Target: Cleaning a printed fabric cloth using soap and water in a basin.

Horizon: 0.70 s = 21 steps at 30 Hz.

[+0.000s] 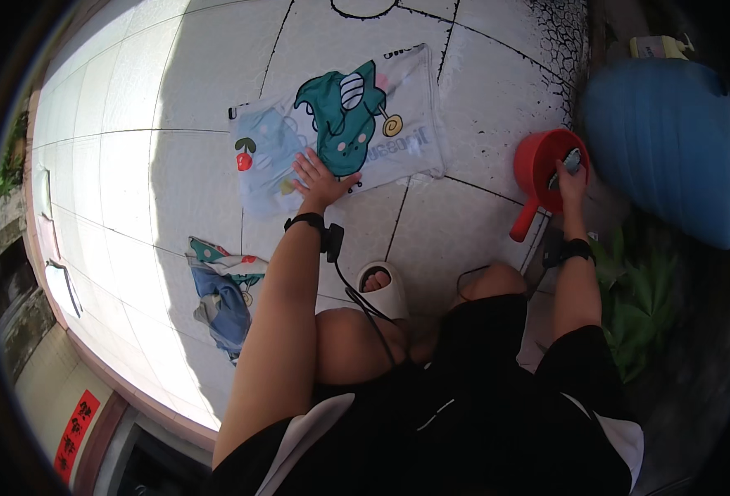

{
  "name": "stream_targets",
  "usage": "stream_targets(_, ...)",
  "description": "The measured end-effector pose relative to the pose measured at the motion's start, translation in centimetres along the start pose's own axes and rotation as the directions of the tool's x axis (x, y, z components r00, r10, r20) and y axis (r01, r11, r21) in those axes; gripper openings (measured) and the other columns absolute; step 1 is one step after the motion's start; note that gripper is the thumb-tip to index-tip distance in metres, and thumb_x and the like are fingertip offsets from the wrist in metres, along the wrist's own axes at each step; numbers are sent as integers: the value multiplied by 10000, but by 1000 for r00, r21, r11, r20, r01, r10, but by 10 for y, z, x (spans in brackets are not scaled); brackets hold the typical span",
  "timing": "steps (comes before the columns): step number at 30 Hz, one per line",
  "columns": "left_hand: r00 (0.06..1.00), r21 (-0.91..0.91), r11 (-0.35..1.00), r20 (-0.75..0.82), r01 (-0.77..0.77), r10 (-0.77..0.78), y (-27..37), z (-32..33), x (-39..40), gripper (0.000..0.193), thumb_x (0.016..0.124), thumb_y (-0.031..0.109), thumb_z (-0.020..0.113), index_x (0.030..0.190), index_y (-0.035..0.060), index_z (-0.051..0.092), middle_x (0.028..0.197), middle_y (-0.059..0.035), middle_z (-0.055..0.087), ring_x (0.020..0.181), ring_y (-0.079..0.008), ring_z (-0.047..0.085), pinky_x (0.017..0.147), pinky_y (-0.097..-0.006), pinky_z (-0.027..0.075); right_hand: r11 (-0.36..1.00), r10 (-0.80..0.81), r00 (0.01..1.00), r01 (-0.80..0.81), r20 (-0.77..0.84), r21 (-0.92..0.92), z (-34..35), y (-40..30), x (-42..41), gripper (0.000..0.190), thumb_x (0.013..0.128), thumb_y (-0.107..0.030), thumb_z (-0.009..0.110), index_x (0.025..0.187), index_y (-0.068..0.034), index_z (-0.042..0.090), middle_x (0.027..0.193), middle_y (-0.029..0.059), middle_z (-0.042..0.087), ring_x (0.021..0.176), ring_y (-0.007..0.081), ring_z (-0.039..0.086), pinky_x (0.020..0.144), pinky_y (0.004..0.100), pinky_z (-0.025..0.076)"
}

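A white cloth (411, 133) with a green dinosaur print, which looks like a small pillowcase, is spread on the tiled floor. My left hand (317, 180) presses flat on its near edge, fingers spread, holding nothing. To the right, a red plastic water dipper (533, 164) stands on the floor with its handle towards me. My right hand (572, 177) reaches over its rim, gripping a small grey object (570, 161) that may be a scrubbing brush. What lies deeper in the dipper is mostly hidden.
A crumpled blue and printed cloth (222, 304) lies left of my forearm. A large blue plastic tub (662, 149) and a yellow pump bottle (657, 46) stand at the right, above a leafy plant (637, 297). Several cloths, one white (63, 288), lie along the sunlit left edge.
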<state>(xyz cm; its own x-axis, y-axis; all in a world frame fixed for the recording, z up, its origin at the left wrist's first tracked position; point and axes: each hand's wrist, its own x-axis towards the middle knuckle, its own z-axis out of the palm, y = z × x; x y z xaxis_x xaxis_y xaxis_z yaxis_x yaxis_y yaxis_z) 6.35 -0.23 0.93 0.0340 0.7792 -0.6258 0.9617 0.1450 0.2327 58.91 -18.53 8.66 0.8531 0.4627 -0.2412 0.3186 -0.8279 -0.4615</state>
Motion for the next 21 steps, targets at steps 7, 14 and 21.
stream_targets(7, 996, -24, 1000, 83, 18, -16, 3, -9, -8, 1520, 555, 796, 720, 1486, 64, -234, 1552, -250, -237, 1422, -413, -266, 1092, -637, -94, 991, -108, 968, 123, 227, -50, 49, 51, 8, 616, 856, -362, 679, 1302, 24, 503, 1248, 202, 605, 1152, 320, 587, 977, 406, 437)
stream_targets(14, 994, 54, 996, 72, 75, -79, -3, -14, -14, 1549, 523, 814, 726, 1489, 63, -223, 1554, -266, -205, 1427, -422, -244, 1094, -651, -53, 834, -395, 896, 443, -205, 330, 38, -104, -105, 588, 906, -235, 659, 1393, 12, 441, 1319, 206, 536, 1187, 307, 524, 1015, 391, 392)
stream_targets(21, 990, 72, 995, 117, 74, -82, 16, -10, -9, 1548, 541, 786, 740, 1476, 59, -256, 1549, -258, -239, 1427, -402, -264, 1108, -610, -88, 502, -865, 449, 788, 225, 357, 197, -181, -222, 509, 870, -153, 640, 1360, -254, 548, 1163, 226, 491, 1013, 385, 530, 878, 425, 459)
